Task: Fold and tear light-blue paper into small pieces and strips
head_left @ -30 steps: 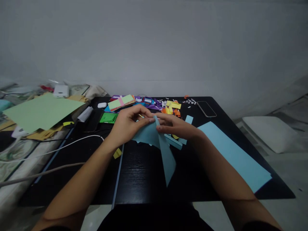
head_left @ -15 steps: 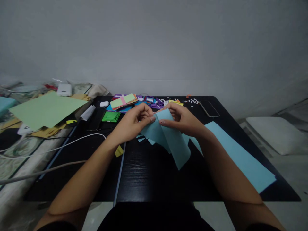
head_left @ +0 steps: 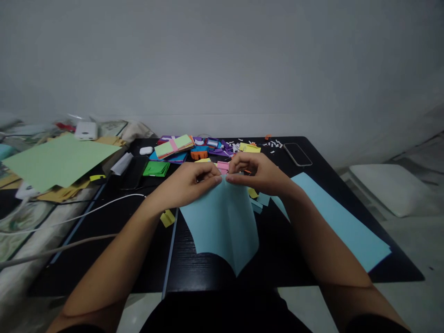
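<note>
A light blue sheet of paper point(head_left: 222, 222) hangs down over the black table, with a crease running lengthwise through it. My left hand point(head_left: 196, 182) pinches its top edge between thumb and fingers. Close beside it, my right hand point(head_left: 256, 173) pinches the same edge just right of the crease. Behind my hands lie small pink paper pieces point(head_left: 223, 166), partly hidden. Blue paper scraps point(head_left: 256, 206) rest on the table under my right wrist.
More light blue sheets point(head_left: 342, 222) lie at the right by a phone point(head_left: 297, 154). Green folded papers point(head_left: 157, 168), a banded paper stack point(head_left: 174, 146) and white scraps point(head_left: 275, 144) sit farther back. A white cable point(head_left: 104, 206) crosses the left side, near a pale green sheet point(head_left: 58, 159).
The blue paper, folded over and angled to the right before, now hangs opened out toward me. Both hands have come down slightly and hold its top edge close together.
</note>
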A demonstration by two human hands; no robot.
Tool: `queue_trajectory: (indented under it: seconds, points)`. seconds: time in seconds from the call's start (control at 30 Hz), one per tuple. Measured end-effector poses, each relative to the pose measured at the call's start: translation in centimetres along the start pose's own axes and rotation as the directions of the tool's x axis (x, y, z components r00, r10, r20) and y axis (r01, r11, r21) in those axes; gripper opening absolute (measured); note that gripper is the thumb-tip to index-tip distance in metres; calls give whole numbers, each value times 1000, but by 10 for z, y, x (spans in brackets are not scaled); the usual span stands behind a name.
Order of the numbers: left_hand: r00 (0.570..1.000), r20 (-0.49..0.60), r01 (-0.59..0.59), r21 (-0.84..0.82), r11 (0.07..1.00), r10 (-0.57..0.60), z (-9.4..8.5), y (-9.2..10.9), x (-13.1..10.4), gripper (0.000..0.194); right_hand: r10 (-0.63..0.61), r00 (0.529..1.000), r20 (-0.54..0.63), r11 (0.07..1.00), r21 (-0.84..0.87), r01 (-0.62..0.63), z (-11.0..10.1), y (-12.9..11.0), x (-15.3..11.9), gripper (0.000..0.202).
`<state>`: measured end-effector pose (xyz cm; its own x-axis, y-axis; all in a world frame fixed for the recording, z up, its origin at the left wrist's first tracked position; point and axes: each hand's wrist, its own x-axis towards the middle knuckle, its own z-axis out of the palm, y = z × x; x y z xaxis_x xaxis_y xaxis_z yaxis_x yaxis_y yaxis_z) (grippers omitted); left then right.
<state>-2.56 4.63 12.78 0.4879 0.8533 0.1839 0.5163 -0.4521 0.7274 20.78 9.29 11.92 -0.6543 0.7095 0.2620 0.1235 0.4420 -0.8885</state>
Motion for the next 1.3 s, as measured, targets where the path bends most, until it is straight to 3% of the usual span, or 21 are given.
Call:
queue_trajectory:
  seconds: [0.23,0.3,0.37,0.43,0.5,0.57,0.6,0.67,0.73,0.8,0.87,1.0,1.1,1.3]
  points:
    - [999,28,-20,23,1000,19,0,-3,-1,23,90,985,148,996,-32,-87,1,-2,0,21]
    - [998,-38,-37,92,995,41,0,-1,-1,20,141,974,175,990,-46,-135,-2,-2,-1,19]
    - [973,-210,-52,207,977,96,-2,1,-2,17,174,977,123,984,-55,-168,-7,-2,-2,20]
    - [871,-463,-15,311,950,165,-4,1,-4,15,179,984,-23,983,-44,-180,-12,-2,-4,20]
    - [700,-682,63,354,933,211,-7,-2,-5,17,173,960,-221,984,0,-178,-16,-3,-5,19]
    - [565,-795,112,337,935,219,-8,-10,-5,37,160,903,-398,987,42,-156,-19,-1,-5,16]
    - [531,-822,116,309,944,204,-9,-15,-4,52,147,872,-467,989,54,-138,-21,1,-4,16]
    - [559,-825,106,172,979,84,-8,-27,1,70,117,815,-568,993,66,-97,-22,7,-2,17]
    - [606,-788,101,-63,993,-111,-6,-36,6,70,102,776,-622,995,78,-67,-21,14,0,20]
    - [619,-747,103,-228,968,-242,-4,-41,11,67,92,756,-648,995,79,-53,-21,19,3,27]
    - [662,-687,95,-318,943,-298,-3,-40,14,60,96,759,-644,995,88,-51,-20,21,4,33]
    - [753,-593,14,-420,908,-285,-2,-33,15,41,133,821,-555,987,148,-60,-21,17,1,43]
    - [764,-588,-52,-464,884,-264,-3,-28,13,34,164,857,-489,982,163,-94,-25,14,-1,48]
    - [805,-554,-88,-465,881,-212,-10,-25,9,28,134,864,-486,987,141,-73,-35,18,-3,47]
